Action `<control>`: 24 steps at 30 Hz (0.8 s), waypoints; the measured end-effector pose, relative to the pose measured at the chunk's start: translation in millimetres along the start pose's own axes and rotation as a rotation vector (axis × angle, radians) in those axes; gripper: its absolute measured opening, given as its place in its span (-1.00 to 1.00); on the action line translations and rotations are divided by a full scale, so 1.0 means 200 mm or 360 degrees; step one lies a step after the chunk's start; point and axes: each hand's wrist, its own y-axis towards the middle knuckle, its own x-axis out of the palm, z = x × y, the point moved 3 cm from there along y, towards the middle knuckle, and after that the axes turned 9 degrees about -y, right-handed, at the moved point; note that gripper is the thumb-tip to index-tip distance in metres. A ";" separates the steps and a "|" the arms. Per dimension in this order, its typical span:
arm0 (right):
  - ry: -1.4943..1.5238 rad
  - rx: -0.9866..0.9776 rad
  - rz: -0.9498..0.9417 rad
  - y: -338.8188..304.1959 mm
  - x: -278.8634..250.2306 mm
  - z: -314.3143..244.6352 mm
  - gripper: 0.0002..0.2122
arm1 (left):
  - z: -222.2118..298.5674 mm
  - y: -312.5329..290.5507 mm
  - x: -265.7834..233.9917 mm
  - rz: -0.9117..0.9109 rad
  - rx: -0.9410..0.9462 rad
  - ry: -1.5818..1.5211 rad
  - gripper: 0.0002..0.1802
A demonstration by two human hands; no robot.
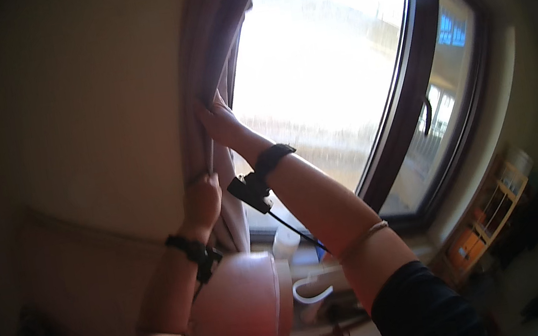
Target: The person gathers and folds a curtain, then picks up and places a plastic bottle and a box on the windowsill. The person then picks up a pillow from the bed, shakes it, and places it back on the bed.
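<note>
A brown-grey curtain hangs gathered along the left side of a bright window. My right hand is raised at about the middle of the curtain, its fingers closed around the fabric's edge. Lower down and to the left, my left hand forms a fist on the same curtain. A narrow taut strip, perhaps a fold of the cloth, runs up from this fist toward my right hand. Each wrist wears a black strap with a small device. Some fingertips are hidden in the folds.
Below the hands stands a large rounded, pale pinkish object. A white container sits by the sill, with a white curved piece lower down. The dark window frame has a handle. A wooden rack stands at right.
</note>
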 end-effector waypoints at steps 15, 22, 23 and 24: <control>0.0306 0.0773 -0.0631 -1.20 0.21 0.54 -0.31 | 0.00 -0.46 0.41 -0.2160 -0.0596 0.0310 -0.36; 0.0724 0.1064 -0.0201 -2.15 -0.15 0.29 -0.40 | -0.12 -0.51 0.57 -0.2395 -0.0942 0.0302 -0.14; 0.0765 0.1191 -0.0137 -2.30 -0.22 0.23 -0.40 | -0.13 -0.50 0.59 -0.2547 -0.0938 0.0131 -0.24; 0.0839 0.1211 -0.0077 -2.44 -0.29 0.16 -0.39 | -0.12 -0.49 0.63 -0.2749 -0.0692 0.0111 -0.29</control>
